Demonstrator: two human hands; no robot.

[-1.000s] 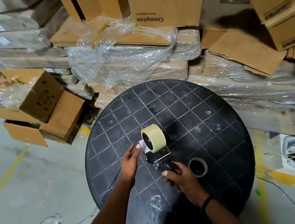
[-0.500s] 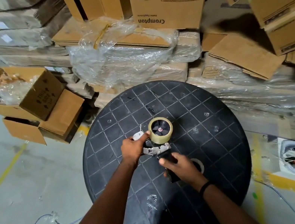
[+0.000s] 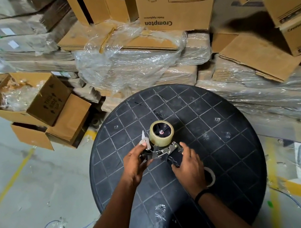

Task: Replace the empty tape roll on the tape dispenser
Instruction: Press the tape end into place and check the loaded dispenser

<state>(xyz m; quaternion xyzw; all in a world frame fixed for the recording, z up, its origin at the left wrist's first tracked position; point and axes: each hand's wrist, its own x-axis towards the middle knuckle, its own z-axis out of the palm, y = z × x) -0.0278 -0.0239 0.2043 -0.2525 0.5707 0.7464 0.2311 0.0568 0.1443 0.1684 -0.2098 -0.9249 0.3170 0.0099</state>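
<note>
Head view: the tape dispenser (image 3: 164, 152) stands near the middle of the round black worktop (image 3: 230, 140), a full tape roll (image 3: 161, 133) mounted on it. The left hand (image 3: 137, 163) pinches its front end; the right hand (image 3: 187, 164) is wrapped round its handle. The empty tape roll (image 3: 210, 176) lies just behind the right hand.

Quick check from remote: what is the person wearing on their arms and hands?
Both forearms are bare, with no sleeves in view and no gloves. The left hand wears nothing. The right hand has a thin black band round its wrist.
</note>
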